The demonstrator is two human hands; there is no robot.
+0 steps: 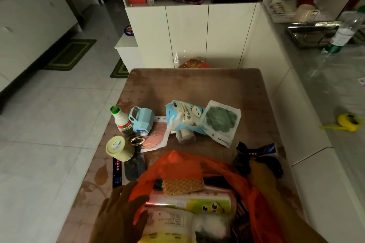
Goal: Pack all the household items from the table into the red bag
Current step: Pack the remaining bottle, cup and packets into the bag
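The red bag (183,163) stands open at the table's near edge, with a brown mesh pad (182,185) and printed packets (197,203) inside. My left hand (122,213) lies against the bag's left rim with its fingers spread. My right hand (260,171) is at the bag's right side, its fingers curled into a black packet (245,154). On the table lie a white bottle (120,122), a light blue container (141,120), a pink pad packet (156,137), a blue glove packet (183,116), a green scrubber packet (220,122), a pale cup (118,148) and gold rings (137,141).
The brown table (197,85) has white cabinets beyond it and a white counter along its right side. A yellow tape measure (348,122) and a plastic bottle (343,33) sit on that counter. Tiled floor lies to the left.
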